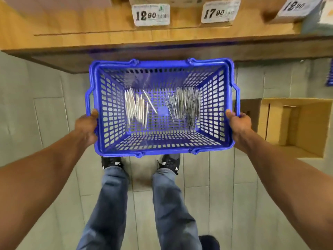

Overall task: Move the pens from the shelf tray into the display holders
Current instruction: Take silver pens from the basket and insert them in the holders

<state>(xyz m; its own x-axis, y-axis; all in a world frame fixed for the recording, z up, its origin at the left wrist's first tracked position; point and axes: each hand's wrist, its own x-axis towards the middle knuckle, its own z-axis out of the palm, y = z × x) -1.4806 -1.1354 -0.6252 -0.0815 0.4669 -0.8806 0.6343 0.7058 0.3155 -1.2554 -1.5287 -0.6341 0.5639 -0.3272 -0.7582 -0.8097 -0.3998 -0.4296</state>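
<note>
Head camera, looking straight down: a blue plastic basket [162, 149] with slotted walls is held level in front of the body, above a grey tiled floor [45, 109]. The left hand [86, 126] is closed around the basket's left rim, thumb over the top edge. The right hand [238, 126] grips the right rim the same way, thumb on the edge, and its fingers are hidden behind the wall.

Pens lie loose on the basket's bottom in two heaps. A paler, whitish bunch [137, 108] sits on the left side and a greyer, darker bunch [187, 105] on the right, with bare floor of the basket between them. They are blurred, so the colours are probably only roughly told.

Past the basket's far rim runs a wooden shelf [72, 29] carrying price tags [151, 14] reading 12.90 and 17.90. An open cardboard box [295, 127] stands on the floor to the right. Jeans [111, 204] and dark shoes [111, 162] show below the basket.
</note>
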